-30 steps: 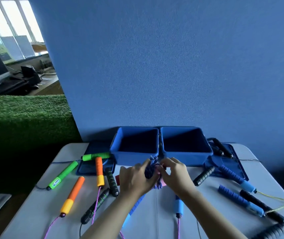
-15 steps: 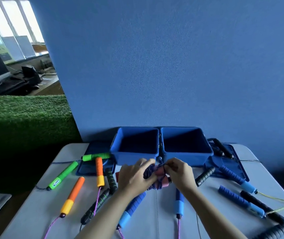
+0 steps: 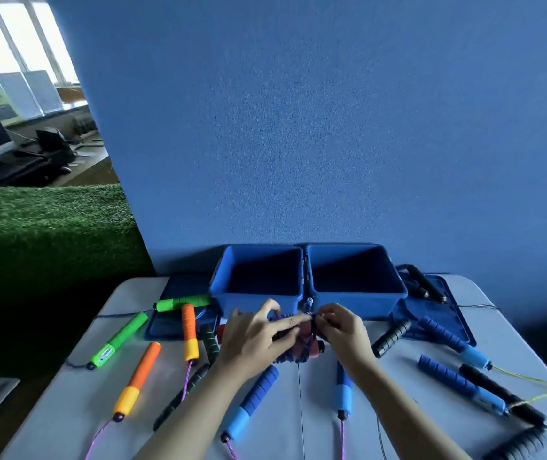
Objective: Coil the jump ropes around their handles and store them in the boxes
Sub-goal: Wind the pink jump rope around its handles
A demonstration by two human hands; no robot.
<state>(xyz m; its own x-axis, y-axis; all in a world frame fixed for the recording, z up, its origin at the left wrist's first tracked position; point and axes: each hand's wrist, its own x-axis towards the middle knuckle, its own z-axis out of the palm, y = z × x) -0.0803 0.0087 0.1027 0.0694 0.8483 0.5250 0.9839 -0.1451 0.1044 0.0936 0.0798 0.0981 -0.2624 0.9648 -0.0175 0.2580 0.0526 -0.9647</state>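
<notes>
Blue backdrop, grey table (image 3: 66,410), 2 blue boxes (image 3: 258,297) open. Your left hand (image 3: 252,336) grips the red-handled rope bundle (image 3: 302,343) just before them; your right hand (image 3: 341,330) pinches its cord end. Keep tension, tuck the end under a wrap, then box it.

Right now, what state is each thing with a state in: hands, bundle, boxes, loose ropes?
left hand: grips the bundle
right hand: pinches the cord end
red-handled rope bundle: coiled, held just above the table
left box: open, looks empty
right box: open, looks empty
orange-handled rope: uncoiled on the table
</notes>
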